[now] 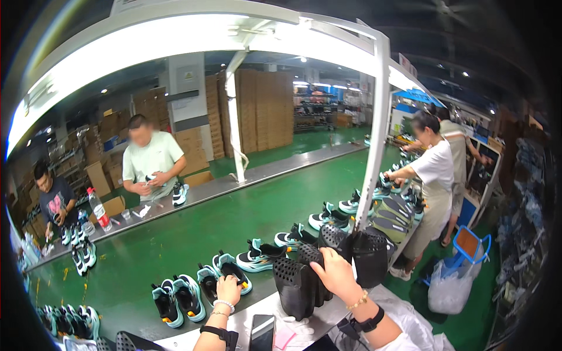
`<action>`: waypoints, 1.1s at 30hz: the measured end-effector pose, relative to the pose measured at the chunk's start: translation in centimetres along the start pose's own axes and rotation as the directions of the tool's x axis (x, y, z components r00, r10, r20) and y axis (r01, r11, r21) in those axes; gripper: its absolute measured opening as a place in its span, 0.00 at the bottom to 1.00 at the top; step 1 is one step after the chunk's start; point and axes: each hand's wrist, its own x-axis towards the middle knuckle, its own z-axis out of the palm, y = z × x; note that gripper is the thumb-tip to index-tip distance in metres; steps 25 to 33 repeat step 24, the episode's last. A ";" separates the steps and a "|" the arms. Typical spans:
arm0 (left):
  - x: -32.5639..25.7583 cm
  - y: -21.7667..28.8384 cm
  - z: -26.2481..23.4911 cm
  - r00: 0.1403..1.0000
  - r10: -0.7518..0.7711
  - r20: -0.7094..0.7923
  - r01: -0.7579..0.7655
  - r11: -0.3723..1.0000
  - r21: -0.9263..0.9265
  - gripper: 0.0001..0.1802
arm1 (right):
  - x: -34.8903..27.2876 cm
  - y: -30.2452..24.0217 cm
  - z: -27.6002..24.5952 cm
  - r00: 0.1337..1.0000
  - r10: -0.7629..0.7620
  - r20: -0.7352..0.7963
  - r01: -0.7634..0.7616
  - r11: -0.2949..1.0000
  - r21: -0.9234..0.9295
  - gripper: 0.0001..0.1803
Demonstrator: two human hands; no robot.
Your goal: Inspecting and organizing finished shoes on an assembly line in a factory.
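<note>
Right hand [335,270]: fingers curled over the top of a black perforated insert [295,284], standing upright in a stack at the bench's near edge.
Left hand [228,289]: closed inside a teal-and-black shoe [229,270] on the green belt [175,234].
Farther off: a person in a white shirt [432,175] handling shoes.

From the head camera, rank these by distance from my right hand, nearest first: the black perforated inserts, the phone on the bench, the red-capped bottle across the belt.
1. Black perforated inserts: under the right hand, which rests on the stack.
2. Phone: on the near bench, lower left of that hand.
3. Red-capped bottle: far left, across the green belt.
</note>
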 end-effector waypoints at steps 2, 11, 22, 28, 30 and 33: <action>-0.7 1.3 -1.3 0.993 0.042 0.109 -0.048 0.998 0.048 0.14 | -0.5 1.0 0.2 0.999 0.043 -0.022 -0.042 0.998 0.049 0.28; -3.3 -3.5 -5.9 0.809 -0.486 -0.329 0.301 0.825 -0.479 0.20 | 1.1 -2.9 -4.1 0.967 0.039 -0.251 0.072 0.906 0.417 0.26; -2.0 -6.8 -2.1 0.820 -0.571 -0.036 0.530 0.782 -0.327 0.39 | 3.9 -12.9 16.5 0.811 -0.241 0.533 0.236 0.969 0.080 0.20; -1.9 -7.0 -2.8 0.805 -0.594 0.014 0.572 0.769 -0.283 0.42 | 4.1 -13.7 19.0 0.827 -0.232 0.511 0.241 0.969 0.050 0.21; -1.9 -7.0 -2.8 0.805 -0.594 0.014 0.572 0.769 -0.283 0.42 | 4.1 -13.7 19.0 0.827 -0.232 0.511 0.241 0.969 0.050 0.21; -1.9 -7.0 -2.8 0.805 -0.594 0.014 0.572 0.769 -0.283 0.42 | 4.1 -13.7 19.0 0.827 -0.232 0.511 0.241 0.969 0.050 0.21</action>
